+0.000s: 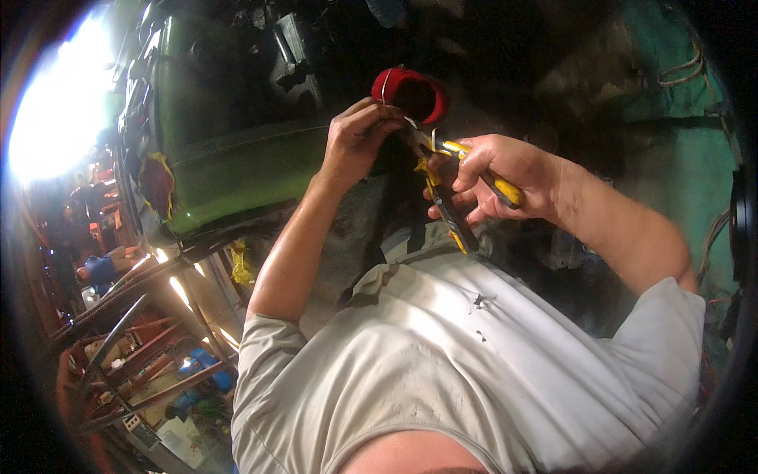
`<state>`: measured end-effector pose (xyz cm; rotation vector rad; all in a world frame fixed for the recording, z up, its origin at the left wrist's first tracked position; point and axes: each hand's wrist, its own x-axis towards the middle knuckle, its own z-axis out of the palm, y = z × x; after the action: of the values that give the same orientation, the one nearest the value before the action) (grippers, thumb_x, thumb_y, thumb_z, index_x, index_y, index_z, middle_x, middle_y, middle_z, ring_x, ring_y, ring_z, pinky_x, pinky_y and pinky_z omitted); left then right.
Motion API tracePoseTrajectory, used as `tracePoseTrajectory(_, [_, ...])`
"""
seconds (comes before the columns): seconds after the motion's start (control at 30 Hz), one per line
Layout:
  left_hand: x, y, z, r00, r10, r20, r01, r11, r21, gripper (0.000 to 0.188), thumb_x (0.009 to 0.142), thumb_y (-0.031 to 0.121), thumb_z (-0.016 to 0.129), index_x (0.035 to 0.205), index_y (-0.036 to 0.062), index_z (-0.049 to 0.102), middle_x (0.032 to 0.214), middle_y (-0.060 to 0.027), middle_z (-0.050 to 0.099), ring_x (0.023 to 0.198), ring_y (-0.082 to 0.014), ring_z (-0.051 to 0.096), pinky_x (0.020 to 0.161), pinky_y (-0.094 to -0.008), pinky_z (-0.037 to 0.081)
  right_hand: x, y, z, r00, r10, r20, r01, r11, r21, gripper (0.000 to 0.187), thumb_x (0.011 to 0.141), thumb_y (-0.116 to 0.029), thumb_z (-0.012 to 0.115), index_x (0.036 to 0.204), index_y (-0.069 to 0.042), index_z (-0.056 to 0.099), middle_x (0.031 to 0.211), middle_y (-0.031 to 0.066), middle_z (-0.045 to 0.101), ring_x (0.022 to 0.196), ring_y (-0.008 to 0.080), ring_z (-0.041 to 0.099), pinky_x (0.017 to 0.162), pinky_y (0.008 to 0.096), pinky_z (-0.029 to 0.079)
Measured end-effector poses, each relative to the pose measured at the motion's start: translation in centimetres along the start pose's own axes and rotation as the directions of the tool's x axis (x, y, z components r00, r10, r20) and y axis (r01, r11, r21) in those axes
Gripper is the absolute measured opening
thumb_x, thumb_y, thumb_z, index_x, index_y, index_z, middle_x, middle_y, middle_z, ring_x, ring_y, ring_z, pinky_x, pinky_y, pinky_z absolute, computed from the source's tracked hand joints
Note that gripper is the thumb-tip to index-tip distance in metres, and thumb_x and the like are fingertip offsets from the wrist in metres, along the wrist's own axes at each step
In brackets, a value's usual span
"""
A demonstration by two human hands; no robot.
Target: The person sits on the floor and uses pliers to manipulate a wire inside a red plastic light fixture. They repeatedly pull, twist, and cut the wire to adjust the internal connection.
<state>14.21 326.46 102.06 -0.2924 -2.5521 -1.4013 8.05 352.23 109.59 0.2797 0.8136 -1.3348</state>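
A red, round, tube-like piece [439, 107] with a dark opening is at the upper middle. A thin pale wire or strip [385, 85] loops over its left side. My left hand [363, 134] is closed at the lower left of the red piece, its fingertips pinched on the pale strip. My right hand [497, 174] is wrapped round pliers [447, 201] with yellow and black handles, which stand apart. The jaws of the pliers reach up close to my left fingertips, beside the strip. Whether the jaws bite on it is too small to tell.
A green painted metal panel [237, 178] fills the left behind my forearm. Rusty metal frames [150, 347] and blue objects [207, 370] lie at the lower left. Bright light comes in at the upper left. Cables [685, 69] hang on the green wall [671, 189] at right.
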Motion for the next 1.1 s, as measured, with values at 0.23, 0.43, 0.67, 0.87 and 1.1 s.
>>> tracePoseTrajectory(0.23, [-0.2, -0.9, 0.1, 0.997, 0.072, 0.009, -0.072, 0.997, 0.022, 0.017, 0.085, -0.008, 0.077, 0.1, 0.0008, 0.075, 0.102, -0.0134, 0.072, 0.093, -0.0292, 0.074, 0.076, -0.0384, 0.06, 0.0, 0.1, 0.2, 0.999, -0.018, -0.049, 0.018, 1.0, -0.016, 0.029, 0.088, -0.004, 0.055, 0.117, -0.008, 0.058, 0.111, 0.0167, 0.064, 0.102, 0.0358, 0.07, 0.093, 0.0604, 0.054])
tracePoseTrajectory(0.43, [-0.2, -2.1, 0.3, 0.989, 0.145, 0.011, -0.145, 0.989, -0.017, 0.014, 0.09, -0.003, 0.073, 0.103, 0.0011, 0.075, 0.1, -0.0135, 0.072, 0.092, -0.0303, 0.074, 0.078, -0.0389, 0.059, -0.2, -0.5, 0.5, 0.998, -0.015, -0.054, 0.013, 1.0, -0.026, 0.042, 0.086, -0.001, 0.055, 0.128, -0.004, 0.055, 0.119, 0.0247, 0.063, 0.115, 0.0423, 0.067, 0.096, 0.0617, 0.055])
tracePoseTrajectory(0.67, [-1.3, -2.1, -0.2, 0.989, 0.147, 0.007, -0.147, 0.989, -0.011, 0.018, 0.088, -0.005, 0.074, 0.104, 0.0024, 0.075, 0.1, -0.012, 0.073, 0.093, -0.0305, 0.074, 0.08, -0.039, 0.06, -0.3, -1.1, 1.8, 0.998, 0.038, -0.056, -0.041, 0.997, -0.063, 0.043, 0.086, -0.002, 0.057, 0.129, -0.004, 0.054, 0.12, 0.0257, 0.063, 0.116, 0.0429, 0.067, 0.101, 0.0639, 0.052])
tracePoseTrajectory(0.87, [-1.8, -1.3, -0.5, 0.988, 0.147, -0.058, -0.146, 0.989, 0.01, 0.019, 0.087, -0.007, 0.075, 0.103, 0.0034, 0.074, 0.101, -0.0112, 0.073, 0.095, -0.0302, 0.074, 0.082, -0.0395, 0.06, -0.6, -1.7, 2.5, 0.998, 0.058, -0.021, -0.06, 0.995, -0.085, 0.042, 0.086, -0.005, 0.058, 0.128, -0.006, 0.054, 0.12, 0.0238, 0.064, 0.112, 0.0408, 0.067, 0.099, 0.0643, 0.052])
tracePoseTrajectory(1.1, [-2.5, -0.7, -0.9, 0.989, 0.107, -0.101, -0.102, 0.993, 0.053, 0.017, 0.086, -0.003, 0.078, 0.102, 0.0016, 0.075, 0.101, -0.0108, 0.076, 0.096, -0.0303, 0.074, 0.081, -0.0391, 0.061, -0.1, -1.0, 2.4, 1.0, 0.011, -0.02, -0.013, 0.992, -0.129, 0.043, 0.085, -0.006, 0.059, 0.127, -0.004, 0.052, 0.116, 0.0225, 0.062, 0.104, 0.0357, 0.067, 0.088, 0.0586, 0.058])
